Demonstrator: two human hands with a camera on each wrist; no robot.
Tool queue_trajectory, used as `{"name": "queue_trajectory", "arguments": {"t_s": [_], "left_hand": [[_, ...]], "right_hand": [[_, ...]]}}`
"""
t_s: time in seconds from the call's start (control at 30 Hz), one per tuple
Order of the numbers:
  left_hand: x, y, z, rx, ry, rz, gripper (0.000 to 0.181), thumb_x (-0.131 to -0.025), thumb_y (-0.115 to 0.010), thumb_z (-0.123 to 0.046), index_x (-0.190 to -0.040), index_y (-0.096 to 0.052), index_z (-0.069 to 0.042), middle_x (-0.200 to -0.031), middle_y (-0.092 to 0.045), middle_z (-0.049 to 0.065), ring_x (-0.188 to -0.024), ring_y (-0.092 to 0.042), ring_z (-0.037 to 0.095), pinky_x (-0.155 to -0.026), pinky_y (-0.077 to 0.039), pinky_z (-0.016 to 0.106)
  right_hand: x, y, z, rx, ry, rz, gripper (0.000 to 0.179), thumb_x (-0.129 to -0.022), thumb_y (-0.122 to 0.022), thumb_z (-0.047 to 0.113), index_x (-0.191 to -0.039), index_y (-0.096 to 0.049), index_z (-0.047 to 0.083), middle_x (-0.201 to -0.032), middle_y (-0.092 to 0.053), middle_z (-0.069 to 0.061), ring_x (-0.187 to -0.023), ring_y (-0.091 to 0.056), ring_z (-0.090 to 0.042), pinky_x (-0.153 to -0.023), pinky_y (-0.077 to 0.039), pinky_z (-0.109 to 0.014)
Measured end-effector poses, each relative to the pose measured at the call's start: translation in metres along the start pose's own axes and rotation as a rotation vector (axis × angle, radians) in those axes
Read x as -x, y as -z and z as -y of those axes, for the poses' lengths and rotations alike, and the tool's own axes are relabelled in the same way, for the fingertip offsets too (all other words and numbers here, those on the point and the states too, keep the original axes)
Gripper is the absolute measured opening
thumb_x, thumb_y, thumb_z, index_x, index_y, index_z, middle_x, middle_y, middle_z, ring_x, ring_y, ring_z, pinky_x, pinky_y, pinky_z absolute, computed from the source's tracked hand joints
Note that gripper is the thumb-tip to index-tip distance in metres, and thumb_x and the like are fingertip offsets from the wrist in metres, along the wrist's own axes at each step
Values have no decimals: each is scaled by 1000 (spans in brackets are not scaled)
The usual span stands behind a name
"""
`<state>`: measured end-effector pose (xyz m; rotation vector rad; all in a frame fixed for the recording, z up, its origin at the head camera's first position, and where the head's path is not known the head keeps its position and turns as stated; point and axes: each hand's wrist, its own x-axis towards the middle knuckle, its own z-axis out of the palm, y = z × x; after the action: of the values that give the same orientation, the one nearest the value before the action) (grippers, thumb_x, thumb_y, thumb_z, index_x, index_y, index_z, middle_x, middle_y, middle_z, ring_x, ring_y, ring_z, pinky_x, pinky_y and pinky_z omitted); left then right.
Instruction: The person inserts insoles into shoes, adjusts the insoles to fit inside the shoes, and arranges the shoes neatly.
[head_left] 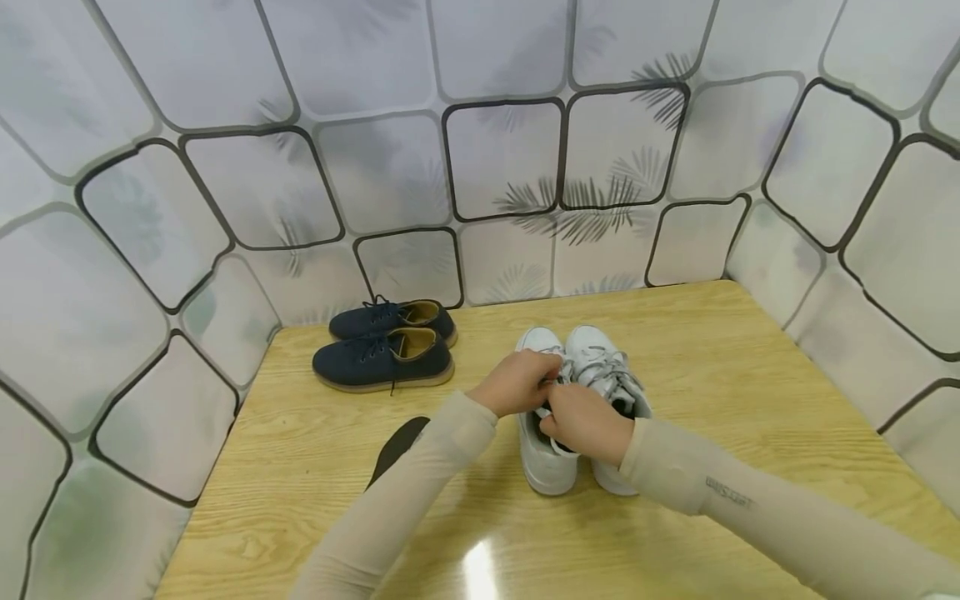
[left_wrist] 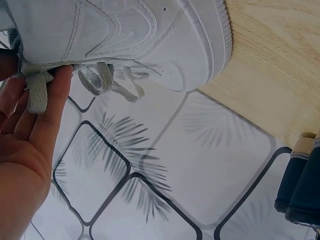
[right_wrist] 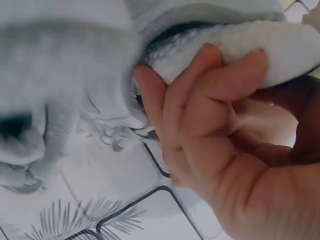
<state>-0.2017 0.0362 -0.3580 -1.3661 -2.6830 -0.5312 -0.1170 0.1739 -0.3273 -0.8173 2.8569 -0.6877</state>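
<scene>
Two white lace-up sneakers stand side by side on the wooden table, toes toward the back wall. My left hand (head_left: 521, 383) grips the left sneaker (head_left: 549, 468) at its collar and tongue, beside the laces (left_wrist: 104, 77). In the right wrist view, my right hand (right_wrist: 215, 135) pinches an insole (right_wrist: 280, 42) with a white fleecy face and a dark edge. The insole's front end is inside the shoe opening. Close on the right is the other sneaker (head_left: 592, 348), untouched. A dark insole (head_left: 397, 450) lies on the table, partly covered by my left forearm.
At the back left sit two navy lace-up shoes, the nearer one (head_left: 378, 364) in front of the farther one (head_left: 365, 321). Patterned walls (head_left: 510, 158) enclose the wooden table (head_left: 757, 400) at the back and both sides.
</scene>
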Motion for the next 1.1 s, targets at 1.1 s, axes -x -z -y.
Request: {"name": "queue_trajectory", "arguments": {"t_s": [1.1], "left_hand": [[2, -5, -2, -54, 9, -30, 28, -85, -67, -7, -72, -44, -14, -63, -41, -5, -58, -39, 9, -55, -29, 20]], "right_hand": [[-5, 4, -12, 25, 144, 57, 19, -76, -78, 3, -70, -61, 7, -66, -56, 4, -61, -50, -8, -56, -42, -23]]}}
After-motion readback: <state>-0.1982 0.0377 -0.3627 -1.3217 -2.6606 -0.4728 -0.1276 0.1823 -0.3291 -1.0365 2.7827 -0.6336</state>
